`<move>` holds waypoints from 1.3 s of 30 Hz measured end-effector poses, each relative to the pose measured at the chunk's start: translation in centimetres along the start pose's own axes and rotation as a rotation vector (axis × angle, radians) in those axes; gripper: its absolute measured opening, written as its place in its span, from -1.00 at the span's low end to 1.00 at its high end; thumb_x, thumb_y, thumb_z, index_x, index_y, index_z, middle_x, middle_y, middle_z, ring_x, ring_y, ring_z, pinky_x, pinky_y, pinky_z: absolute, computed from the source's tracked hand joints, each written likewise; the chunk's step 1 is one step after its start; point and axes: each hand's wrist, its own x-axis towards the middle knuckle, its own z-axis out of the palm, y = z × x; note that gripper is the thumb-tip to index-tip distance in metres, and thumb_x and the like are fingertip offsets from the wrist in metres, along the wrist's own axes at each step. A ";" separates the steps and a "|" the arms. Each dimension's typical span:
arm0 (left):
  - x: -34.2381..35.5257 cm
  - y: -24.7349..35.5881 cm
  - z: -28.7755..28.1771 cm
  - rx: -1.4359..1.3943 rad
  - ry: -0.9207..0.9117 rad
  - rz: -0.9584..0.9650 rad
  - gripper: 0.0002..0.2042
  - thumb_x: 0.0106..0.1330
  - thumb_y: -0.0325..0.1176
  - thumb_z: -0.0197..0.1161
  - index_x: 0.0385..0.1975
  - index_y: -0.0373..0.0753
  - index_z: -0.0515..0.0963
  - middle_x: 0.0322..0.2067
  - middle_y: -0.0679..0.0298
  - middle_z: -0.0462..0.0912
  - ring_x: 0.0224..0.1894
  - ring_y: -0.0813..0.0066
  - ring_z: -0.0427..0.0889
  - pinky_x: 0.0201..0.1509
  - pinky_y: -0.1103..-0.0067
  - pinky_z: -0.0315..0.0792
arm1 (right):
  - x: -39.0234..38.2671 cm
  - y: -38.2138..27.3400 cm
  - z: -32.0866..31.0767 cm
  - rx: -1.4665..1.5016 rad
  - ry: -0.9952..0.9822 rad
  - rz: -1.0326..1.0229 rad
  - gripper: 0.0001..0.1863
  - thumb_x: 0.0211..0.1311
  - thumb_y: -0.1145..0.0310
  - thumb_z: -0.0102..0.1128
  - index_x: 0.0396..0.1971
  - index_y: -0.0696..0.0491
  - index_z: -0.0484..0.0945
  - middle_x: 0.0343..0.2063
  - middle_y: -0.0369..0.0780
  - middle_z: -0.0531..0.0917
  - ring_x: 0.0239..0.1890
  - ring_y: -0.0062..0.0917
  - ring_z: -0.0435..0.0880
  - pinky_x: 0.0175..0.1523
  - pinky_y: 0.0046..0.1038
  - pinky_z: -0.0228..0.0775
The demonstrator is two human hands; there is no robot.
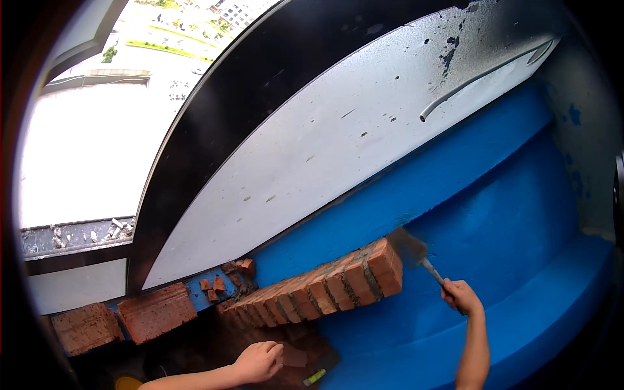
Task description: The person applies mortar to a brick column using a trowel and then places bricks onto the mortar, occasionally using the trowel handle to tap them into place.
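Note:
My right hand [461, 297] is wrapped round the handle of a trowel [434, 270]. Its blade, smeared by motion, is up against the near right end of a row of red bricks [338, 286] with grey mortar between them. Lower down, my left hand [260, 362] is held with the fingers curled in. A reddish brick [294, 355] shows right beside its fingertips; whether the fingers grip it or anything else is hidden.
Left of the row, two larger red blocks [157, 313] and brick fragments [213, 287] lie along a ledge. A yellow-green level [314, 377] sits low in the middle. Blue-painted curved steps [494, 227] fill the right. A metal pipe [468, 83] sticks out over the white panel.

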 end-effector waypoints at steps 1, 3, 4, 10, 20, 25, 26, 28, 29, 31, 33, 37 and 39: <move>0.0 0.3 -0.2 0.004 0.044 0.000 -0.50 0.20 -0.21 0.24 0.07 -0.39 0.38 -0.01 -0.02 0.48 0.05 0.04 0.49 0.13 0.32 0.39 | -0.6 1.1 -0.4 0.031 -0.085 0.076 -0.45 0.34 -0.12 -0.01 -0.61 0.07 0.47 -0.78 -0.34 0.37 -0.79 -0.68 0.20 -0.69 -0.57 -0.01; 0.5 0.7 -0.5 0.005 0.087 0.000 -0.52 0.18 -0.24 0.24 0.03 -0.40 0.40 -0.05 -0.01 0.50 0.03 0.05 0.50 0.12 0.32 0.40 | -1.3 1.5 -0.6 0.062 -0.170 0.155 -0.46 0.35 -0.10 0.00 -0.62 0.07 0.47 -0.78 -0.35 0.38 -0.79 -0.69 0.22 -0.68 -0.58 0.00; 1.1 0.8 -0.6 0.051 0.135 0.040 -0.51 0.19 -0.21 0.25 0.05 -0.39 0.39 -0.01 -0.03 0.47 0.06 0.04 0.48 0.14 0.31 0.39 | -1.8 1.3 -0.5 0.038 -0.137 0.141 -0.46 0.34 -0.10 0.00 -0.62 0.07 0.47 -0.78 -0.35 0.37 -0.79 -0.69 0.22 -0.68 -0.58 0.00; 6.4 3.4 -3.3 0.134 0.348 0.216 -0.51 0.18 -0.26 0.26 0.04 -0.41 0.39 0.09 -0.06 0.39 0.19 0.00 0.37 0.27 0.31 0.27 | -3.8 1.1 -0.8 0.060 -0.083 0.084 -0.46 0.34 -0.10 0.01 -0.60 0.10 0.50 -0.79 -0.35 0.37 -0.80 -0.69 0.20 -0.69 -0.58 -0.02; 18.6 11.9 -6.3 0.301 0.524 0.490 -0.42 0.28 -0.14 0.17 0.23 -0.35 0.28 0.27 -0.06 0.22 0.36 -0.06 0.13 0.37 0.25 0.12 | -4.8 1.7 -0.4 0.096 -0.106 0.178 -0.45 0.35 -0.10 0.00 -0.59 0.11 0.51 -0.79 -0.34 0.39 -0.79 -0.70 0.20 -0.69 -0.57 -0.04; 22.8 13.4 -4.6 0.390 0.595 0.547 -0.40 0.29 -0.04 0.14 0.26 -0.23 0.29 0.31 0.02 0.16 0.38 -0.09 0.05 0.41 0.13 -0.03 | -4.9 1.5 -1.0 0.044 -0.146 0.214 -0.45 0.36 -0.09 -0.03 -0.60 0.10 0.50 -0.78 -0.34 0.38 -0.80 -0.69 0.21 -0.69 -0.58 -0.04; 23.2 13.2 -4.0 0.412 0.593 0.529 -0.36 0.26 0.00 0.16 0.26 -0.24 0.28 0.31 0.02 0.17 0.39 -0.08 0.03 0.43 0.12 -0.09 | -4.9 1.3 -1.0 0.043 -0.147 0.215 -0.45 0.36 -0.09 -0.03 -0.60 0.10 0.50 -0.78 -0.34 0.38 -0.80 -0.69 0.21 -0.69 -0.58 -0.04; 23.2 13.3 -3.6 0.446 0.562 0.499 -0.35 0.25 0.03 0.16 0.26 -0.24 0.28 0.30 0.02 0.18 0.39 -0.07 0.02 0.43 0.12 -0.10 | -5.1 0.6 -1.3 -0.013 -0.089 0.200 -0.44 0.36 -0.10 -0.03 -0.61 0.09 0.48 -0.78 -0.34 0.38 -0.80 -0.69 0.21 -0.69 -0.58 -0.04; 23.2 13.3 -3.5 0.485 0.530 0.466 -0.33 0.23 0.06 0.16 0.25 -0.24 0.28 0.29 0.02 0.19 0.40 -0.07 0.01 0.44 0.13 -0.10 | -4.7 0.5 -1.2 -0.014 -0.088 0.202 -0.44 0.36 -0.10 -0.03 -0.61 0.09 0.48 -0.78 -0.34 0.38 -0.80 -0.69 0.21 -0.69 -0.58 -0.04; 23.1 13.5 -3.5 0.472 0.525 0.460 -0.32 0.22 0.08 0.16 0.25 -0.24 0.28 0.28 0.02 0.19 0.40 -0.06 0.01 0.44 0.13 -0.12 | -3.7 0.9 -0.6 0.085 -0.023 0.168 -0.44 0.35 -0.12 -0.04 -0.63 0.08 0.46 -0.77 -0.34 0.38 -0.80 -0.69 0.20 -0.69 -0.58 -0.04; 23.0 13.7 -3.4 0.460 0.520 0.451 -0.30 0.21 0.11 0.16 0.25 -0.24 0.28 0.28 0.02 0.20 0.41 -0.04 0.00 0.44 0.13 -0.13 | -2.2 0.8 0.0 0.087 -0.003 0.167 -0.44 0.35 -0.12 -0.04 -0.62 0.08 0.45 -0.77 -0.34 0.39 -0.80 -0.69 0.20 -0.69 -0.58 -0.03; 22.8 13.6 -3.4 0.455 0.522 0.434 -0.30 0.22 0.10 0.15 0.27 -0.22 0.26 0.29 0.04 0.19 0.42 -0.01 -0.03 0.45 0.13 -0.16 | 0.0 0.2 1.1 0.038 -0.001 0.160 -0.42 0.33 -0.16 -0.03 -0.61 0.07 0.46 -0.77 -0.34 0.39 -0.80 -0.68 0.20 -0.69 -0.58 -0.03; 22.8 13.5 -3.4 0.461 0.521 0.430 -0.30 0.22 0.10 0.15 0.28 -0.21 0.26 0.30 0.05 0.19 0.43 0.00 -0.04 0.46 0.13 -0.16 | 0.6 0.1 1.4 -0.011 -0.001 0.163 -0.41 0.31 -0.20 -0.02 -0.61 0.06 0.46 -0.78 -0.35 0.39 -0.81 -0.68 0.20 -0.70 -0.59 -0.03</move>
